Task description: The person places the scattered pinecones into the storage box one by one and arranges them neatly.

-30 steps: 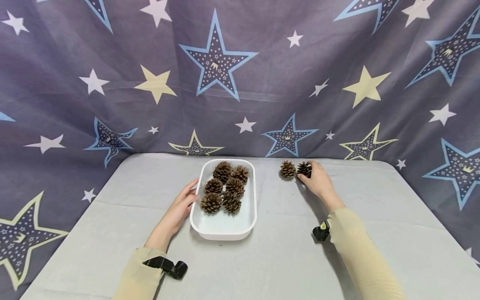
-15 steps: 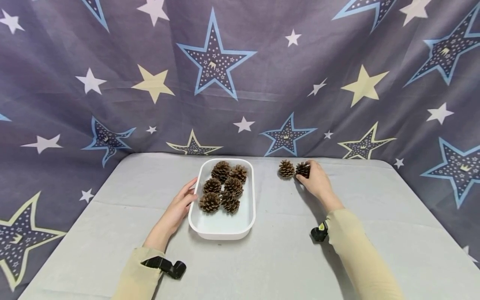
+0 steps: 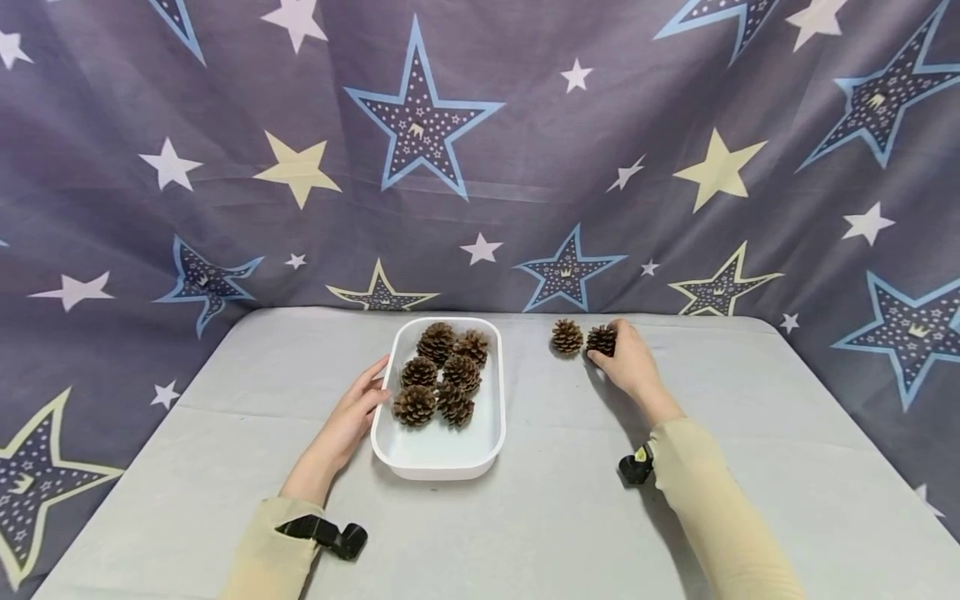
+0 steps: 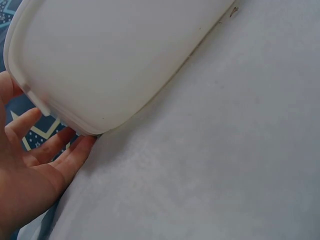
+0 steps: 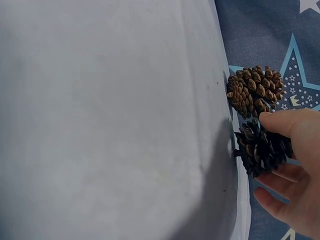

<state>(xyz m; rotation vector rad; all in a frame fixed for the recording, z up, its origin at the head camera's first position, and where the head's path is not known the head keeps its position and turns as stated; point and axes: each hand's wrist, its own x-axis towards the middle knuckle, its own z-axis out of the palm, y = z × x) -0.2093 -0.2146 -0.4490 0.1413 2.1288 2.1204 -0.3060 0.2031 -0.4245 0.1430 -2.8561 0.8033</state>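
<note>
A white rectangular tub (image 3: 438, 454) with several brown pine cones (image 3: 415, 405) inside stands left of the middle. My left hand (image 3: 352, 419) rests against its left side, the thumb at the rim and the loosely bent fingers along the outer wall, as the left wrist view shows. At the back right, my right hand (image 3: 632, 364) holds a dark pine cone (image 5: 257, 147) between thumb and fingers. Beside it sits a lighter brown pine cone (image 3: 567, 337), just left of the held one in the head view and touching or nearly touching it in the right wrist view.
A pale grey cloth covers the table (image 3: 540, 508). Directly behind its far edge hangs a dark curtain (image 3: 517, 150) printed with stars, close to the two cones outside the tub. Both forearms wear black wrist cameras (image 3: 348, 540).
The whole head view has shifted slightly, so things sit a little further left. Both hands keep their places, and the right fingers stay around the dark pine cone.
</note>
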